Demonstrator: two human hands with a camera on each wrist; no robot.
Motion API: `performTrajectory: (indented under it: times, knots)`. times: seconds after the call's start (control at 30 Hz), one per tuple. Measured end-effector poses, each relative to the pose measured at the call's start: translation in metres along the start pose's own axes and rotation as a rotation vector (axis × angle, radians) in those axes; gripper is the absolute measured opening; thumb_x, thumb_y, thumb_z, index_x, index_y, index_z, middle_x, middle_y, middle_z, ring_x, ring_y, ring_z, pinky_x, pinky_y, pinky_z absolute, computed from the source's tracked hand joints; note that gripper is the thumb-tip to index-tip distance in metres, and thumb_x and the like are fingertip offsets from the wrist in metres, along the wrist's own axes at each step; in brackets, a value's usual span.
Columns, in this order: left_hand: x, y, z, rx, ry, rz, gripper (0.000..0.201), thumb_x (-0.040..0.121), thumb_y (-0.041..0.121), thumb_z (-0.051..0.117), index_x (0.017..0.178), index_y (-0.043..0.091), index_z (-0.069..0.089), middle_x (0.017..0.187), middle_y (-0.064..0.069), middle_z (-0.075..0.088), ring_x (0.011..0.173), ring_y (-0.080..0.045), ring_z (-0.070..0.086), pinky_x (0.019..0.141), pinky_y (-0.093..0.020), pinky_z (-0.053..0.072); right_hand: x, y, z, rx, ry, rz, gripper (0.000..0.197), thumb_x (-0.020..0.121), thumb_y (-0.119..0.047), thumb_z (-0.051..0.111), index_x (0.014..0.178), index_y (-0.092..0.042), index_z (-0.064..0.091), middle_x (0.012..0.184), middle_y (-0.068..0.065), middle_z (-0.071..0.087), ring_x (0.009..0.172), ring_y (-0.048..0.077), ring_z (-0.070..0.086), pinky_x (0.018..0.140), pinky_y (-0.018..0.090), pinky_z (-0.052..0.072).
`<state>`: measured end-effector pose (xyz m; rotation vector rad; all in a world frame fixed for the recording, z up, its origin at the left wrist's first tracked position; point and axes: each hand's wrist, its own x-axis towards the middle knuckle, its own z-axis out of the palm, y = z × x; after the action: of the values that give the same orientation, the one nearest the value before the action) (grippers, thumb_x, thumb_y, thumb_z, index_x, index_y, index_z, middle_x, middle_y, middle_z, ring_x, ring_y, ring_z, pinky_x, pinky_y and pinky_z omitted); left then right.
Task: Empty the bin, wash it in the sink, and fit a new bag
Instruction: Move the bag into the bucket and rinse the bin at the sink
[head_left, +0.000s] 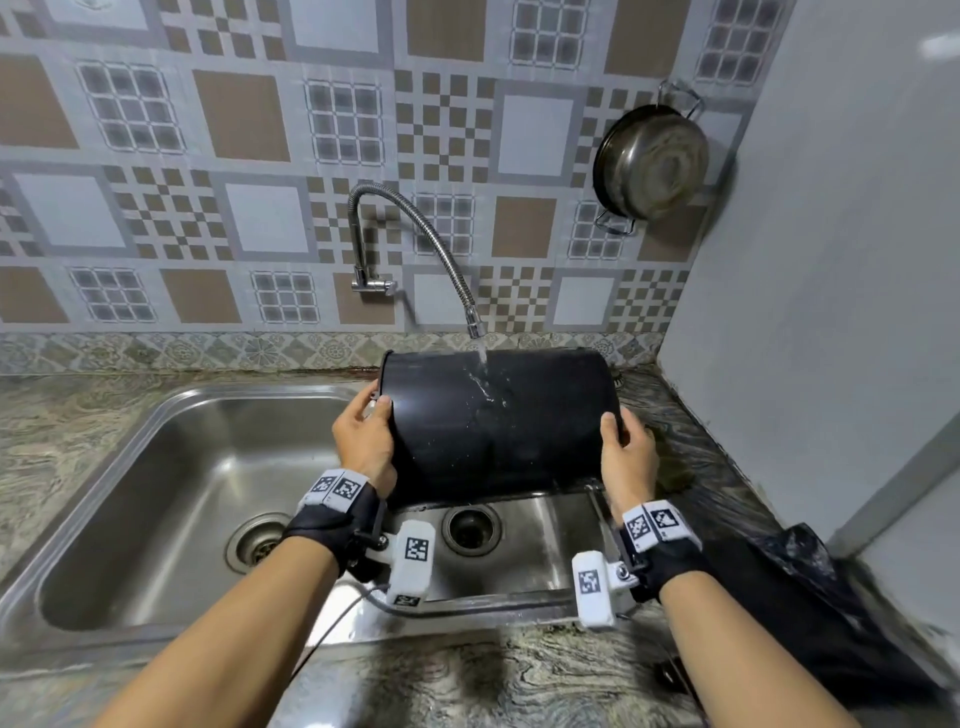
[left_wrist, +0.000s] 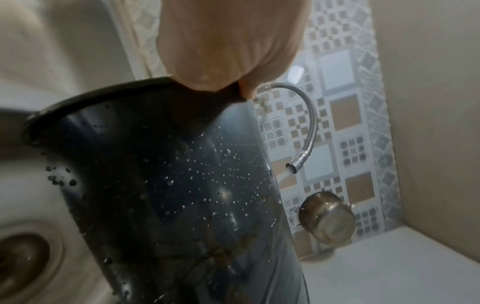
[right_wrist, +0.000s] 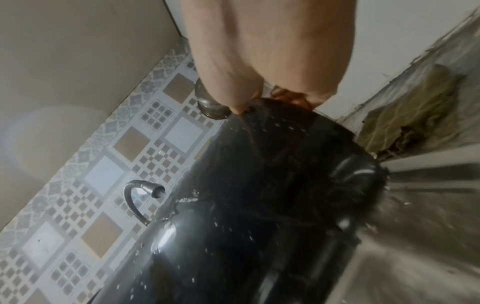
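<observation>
Fingers (head_left: 382, 402) of the left hand (head_left: 363, 441) curl over the rim at the bin's (head_left: 493, 421) open end; those of the right hand (head_left: 626, 457) wrap the opposite end, so both hands grip the bin. Head view: the black bin lies on its side, held above the right basin of the sink (head_left: 171, 415), near the bench's back right corner. The tap (head_left: 415, 244) runs; its stream lands on the upper side wall of the bin and splashes there. A black bag (head_left: 789, 582) lies on the bench along the right edge, beside the wall. A steel pan (head_left: 652, 161) hangs on the tiled wall above. Left wrist view: left thumb and fingers (left_wrist: 245, 90) pinch the rim; droplets bead across the dark wall, and brownish smears show lower on it. Right wrist view: right hand (right_wrist: 267, 61) holds the far end; water sheets off the wet bin (right_wrist: 259, 195) into the steel basin. Judgement: wash step in hand, outside being rinsed; emptying appears done, new bag not fitted. Next move likely calls for turning the bin under the stream so untouched faces and the inside get water, keeping both grips firm on the slick plastic.
</observation>
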<state>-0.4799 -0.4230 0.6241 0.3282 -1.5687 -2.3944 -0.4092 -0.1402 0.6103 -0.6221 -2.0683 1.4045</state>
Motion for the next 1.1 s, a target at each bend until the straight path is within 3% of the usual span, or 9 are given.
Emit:
performTrajectory:
  times: [0.1,0.23,0.3,0.37,0.47,0.63,0.77,0.93,1.1]
  knots:
    - [0.009,-0.011,-0.001,0.014,0.049,-0.098,0.011,0.089,0.010,0.067,0.095,0.019,0.066,0.106,-0.013,0.066,0.099,-0.026,0.062,0.092,-0.037,0.051,0.006,-0.007,-0.006,0.011,0.001,-0.134,0.033,0.099,-0.032,0.053,0.129,-0.024,0.063,0.126,0.005,0.058,0.109,0.015,0.057,0.104,0.037,0.045]
    - [0.007,-0.014,0.001,-0.014,0.042,-0.238,0.009,0.085,-0.001,0.056,0.087,0.005,0.062,0.074,-0.008,0.058,0.063,-0.015,0.057,0.060,-0.023,0.046,0.016,-0.025,-0.012,0.028,0.017,-0.197,0.034,0.098,-0.029,0.056,0.131,-0.024,0.063,0.123,0.004,0.060,0.110,0.016,0.058,0.102,0.038,0.048]
    - [0.006,-0.019,0.000,0.024,-0.014,-0.260,0.020,0.082,-0.009,0.045,0.090,0.002,0.060,0.077,-0.011,0.057,0.057,-0.013,0.052,0.052,-0.018,0.042,0.018,-0.035,-0.014,0.010,0.028,-0.219,0.034,0.098,-0.029,0.057,0.131,-0.022,0.063,0.121,0.005,0.062,0.108,0.017,0.059,0.098,0.038,0.050]
    - [0.004,-0.029,-0.002,0.029,-0.070,-0.279,0.035,0.085,-0.010,0.043,0.107,0.005,0.065,0.099,-0.014,0.069,0.075,-0.021,0.063,0.064,-0.024,0.054,0.019,-0.044,-0.015,-0.027,0.039,-0.247,0.036,0.097,-0.027,0.059,0.131,-0.018,0.063,0.121,0.008,0.062,0.107,0.016,0.059,0.091,0.025,0.050]
    - [0.000,-0.039,-0.002,0.049,-0.097,-0.303,0.049,0.090,-0.013,0.038,0.119,0.014,0.066,0.103,-0.007,0.073,0.089,-0.023,0.071,0.076,-0.033,0.060,0.016,-0.055,-0.015,-0.081,0.064,-0.275,0.036,0.097,-0.023,0.059,0.132,-0.014,0.062,0.122,0.009,0.062,0.103,0.011,0.055,0.076,0.002,0.036]
    - [-0.005,-0.046,-0.004,0.100,-0.067,-0.311,0.051,0.090,-0.013,0.039,0.130,0.011,0.058,0.115,-0.014,0.069,0.104,-0.031,0.067,0.094,-0.045,0.054,0.014,-0.061,-0.012,-0.081,0.055,-0.290,0.036,0.096,-0.024,0.061,0.130,-0.014,0.064,0.121,0.011,0.063,0.107,0.019,0.059,0.084,0.020,0.041]
    - [-0.008,-0.048,-0.007,0.107,-0.054,-0.322,0.042,0.088,-0.014,0.037,0.122,0.002,0.055,0.099,-0.018,0.069,0.087,-0.032,0.067,0.085,-0.043,0.056,0.013,-0.063,-0.011,-0.070,0.041,-0.272,0.036,0.095,-0.026,0.062,0.130,-0.016,0.064,0.119,0.011,0.064,0.105,0.020,0.061,0.088,0.029,0.050]
    - [-0.006,-0.043,-0.014,0.074,-0.106,-0.326,0.048,0.090,-0.013,0.042,0.125,0.016,0.058,0.110,-0.010,0.070,0.093,-0.027,0.069,0.083,-0.039,0.057,0.012,-0.064,-0.013,-0.030,-0.021,-0.186,0.038,0.096,-0.023,0.061,0.133,-0.018,0.061,0.127,0.007,0.064,0.114,0.020,0.061,0.094,0.030,0.050]
    - [0.002,-0.028,-0.013,0.105,-0.082,-0.238,0.049,0.090,-0.006,0.047,0.124,0.027,0.061,0.108,-0.007,0.072,0.095,-0.024,0.069,0.090,-0.041,0.055,0.005,-0.055,-0.009,0.112,-0.031,-0.071,0.037,0.096,-0.018,0.061,0.133,-0.021,0.061,0.116,-0.002,0.064,0.105,0.013,0.060,0.093,0.028,0.050]
